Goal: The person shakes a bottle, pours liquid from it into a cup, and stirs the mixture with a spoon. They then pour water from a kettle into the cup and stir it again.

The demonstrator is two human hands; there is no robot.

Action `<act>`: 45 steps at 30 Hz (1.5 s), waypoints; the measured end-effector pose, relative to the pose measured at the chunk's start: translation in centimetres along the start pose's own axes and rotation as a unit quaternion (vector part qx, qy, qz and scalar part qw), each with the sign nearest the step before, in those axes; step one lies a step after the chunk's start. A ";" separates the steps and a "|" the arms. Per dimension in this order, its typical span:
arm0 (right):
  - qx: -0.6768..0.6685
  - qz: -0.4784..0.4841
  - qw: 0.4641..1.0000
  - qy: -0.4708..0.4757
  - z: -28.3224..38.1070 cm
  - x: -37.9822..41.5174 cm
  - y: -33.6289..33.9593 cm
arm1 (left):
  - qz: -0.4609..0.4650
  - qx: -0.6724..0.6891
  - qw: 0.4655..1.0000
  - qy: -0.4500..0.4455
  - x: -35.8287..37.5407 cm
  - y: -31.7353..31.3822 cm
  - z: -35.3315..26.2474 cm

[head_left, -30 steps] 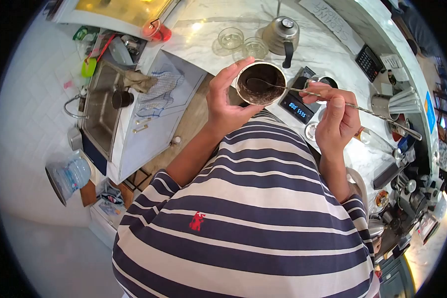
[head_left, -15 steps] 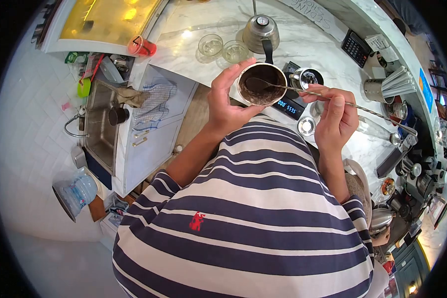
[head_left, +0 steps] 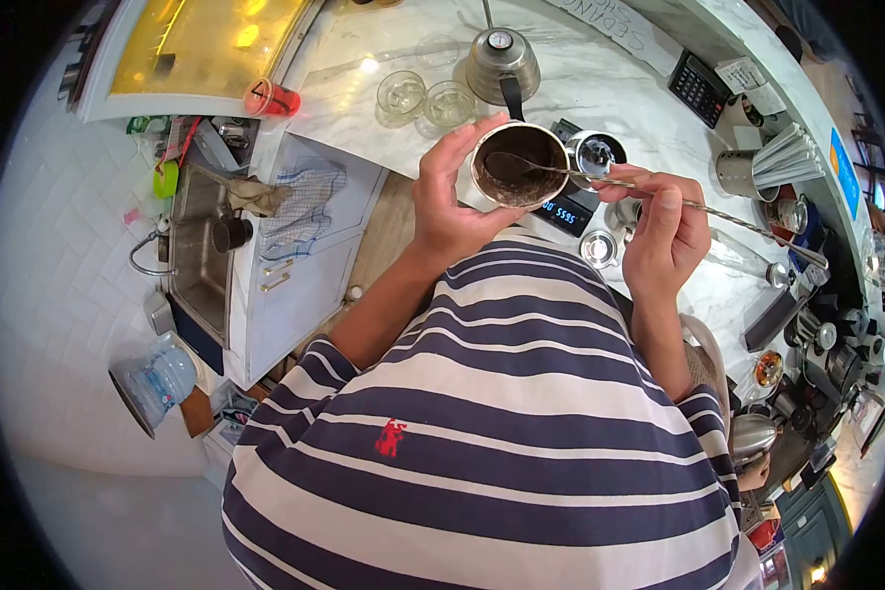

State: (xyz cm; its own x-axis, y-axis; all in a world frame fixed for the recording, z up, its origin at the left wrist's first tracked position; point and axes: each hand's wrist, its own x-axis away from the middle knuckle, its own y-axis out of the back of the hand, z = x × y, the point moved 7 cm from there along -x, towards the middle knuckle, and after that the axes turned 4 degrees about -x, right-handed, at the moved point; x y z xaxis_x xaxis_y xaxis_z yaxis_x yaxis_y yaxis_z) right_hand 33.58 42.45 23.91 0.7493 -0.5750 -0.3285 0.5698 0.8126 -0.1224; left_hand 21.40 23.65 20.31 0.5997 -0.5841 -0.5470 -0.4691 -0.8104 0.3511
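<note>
My left hand (head_left: pixel 452 192) is wrapped around a white-rimmed cup (head_left: pixel 533 189), tipped so its dark interior faces me. Brown, chocolate-like residue coats its inner wall. Between the thumb and fingers of my right hand (head_left: pixel 664 221) is a long bar spoon (head_left: pixel 723 214) with a twisted shaft. The spoon's bowl lies inside the cup, and the shaft crosses the rim on the right. Just beyond the cup, partly covered by it, sits a black digital scale (head_left: pixel 567 212) with lit digits. A shiny metal vessel (head_left: pixel 596 155) stands beside the cup, over the scale.
A gooseneck kettle (head_left: pixel 497 74) and clear glasses (head_left: pixel 401 95) stand on the marble counter (head_left: pixel 354 133). A small round metal piece (head_left: pixel 599 250) lies near the scale. To the right are a calculator (head_left: pixel 699 87) and a straw holder (head_left: pixel 736 173). A sink (head_left: pixel 199 231) is at left.
The counter and its items have shifted slightly left in view as the camera turned. Both hands, the cup and the spoon keep nearly the same pose.
</note>
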 end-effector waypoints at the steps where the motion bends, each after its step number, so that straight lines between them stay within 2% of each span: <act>1: -0.006 -0.013 1.000 -0.005 0.0 0.0 0.2 | 0.003 0.002 1.000 0.003 0.0 -0.3 0.0; 5: -0.004 -0.030 0.999 -0.013 -0.1 0.0 1.0 | 0.015 0.005 1.000 0.024 -0.3 -1.0 0.1; 8: -0.024 -0.055 0.998 -0.014 -0.1 -0.3 2.4 | -0.042 0.019 0.998 0.040 -0.9 -1.2 0.4; 23: -0.121 -0.176 0.976 -0.050 -2.3 -2.0 10.7 | 0.037 -0.001 0.992 0.121 -1.4 -3.5 2.7; 29: -0.109 -0.208 0.970 -0.061 -4.1 -1.7 13.1 | 0.052 0.013 0.990 0.128 -1.5 -4.6 3.4; 32: -0.109 -0.215 0.967 -0.085 -5.8 -1.5 13.7 | 0.017 0.018 0.990 0.136 -1.5 -4.5 3.8; 45: -0.037 -0.187 0.974 -0.125 -8.2 -1.4 12.4 | 0.019 0.019 0.989 0.148 -1.2 -4.4 4.4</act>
State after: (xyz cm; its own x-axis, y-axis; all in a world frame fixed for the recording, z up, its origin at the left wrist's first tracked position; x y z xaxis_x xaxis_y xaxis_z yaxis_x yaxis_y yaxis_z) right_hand 36.83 54.16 15.21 0.5577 -0.8300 -0.0112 0.7999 0.5410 -0.2596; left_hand 19.84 28.11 16.08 0.7418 -0.6064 -0.2863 -0.5151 -0.7887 0.3357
